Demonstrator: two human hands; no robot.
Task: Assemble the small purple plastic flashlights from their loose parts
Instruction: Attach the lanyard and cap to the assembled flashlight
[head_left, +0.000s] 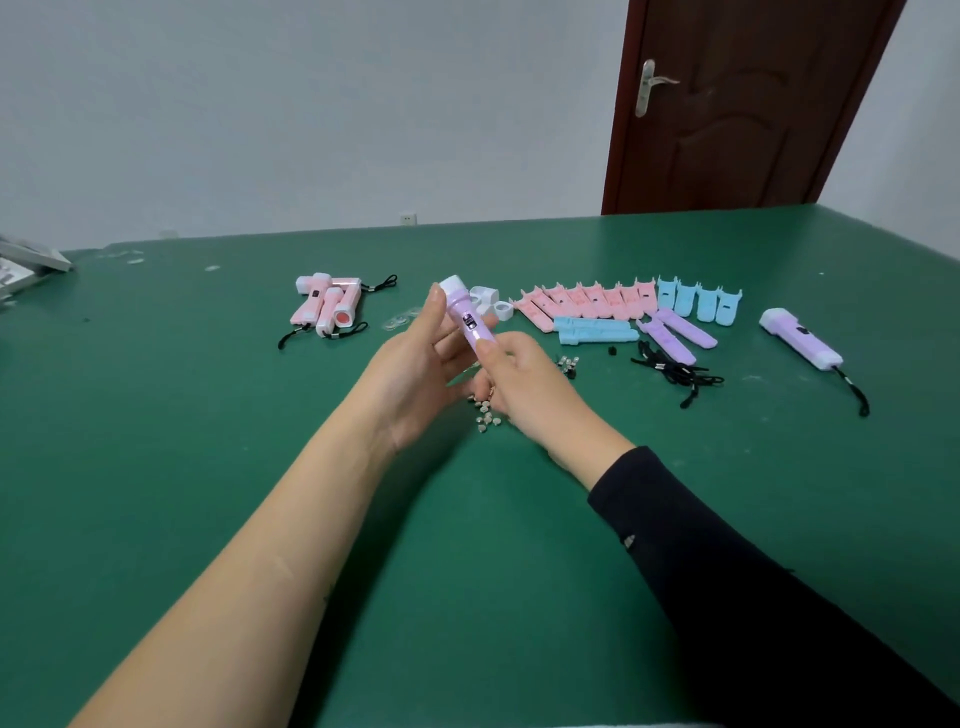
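One small purple plastic flashlight (470, 323) gripped by left hand (415, 374), tail pinched by right hand (524, 387), second purple flashlight (800, 340) far right

Two purple flashlights (470, 322) (800, 340), three pink flashlights (330, 309), and four blue shells (696, 301) in the far row.

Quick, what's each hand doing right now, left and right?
Left hand: holds the purple flashlight near its white head.
Right hand: pinches the lower end of the same flashlight.
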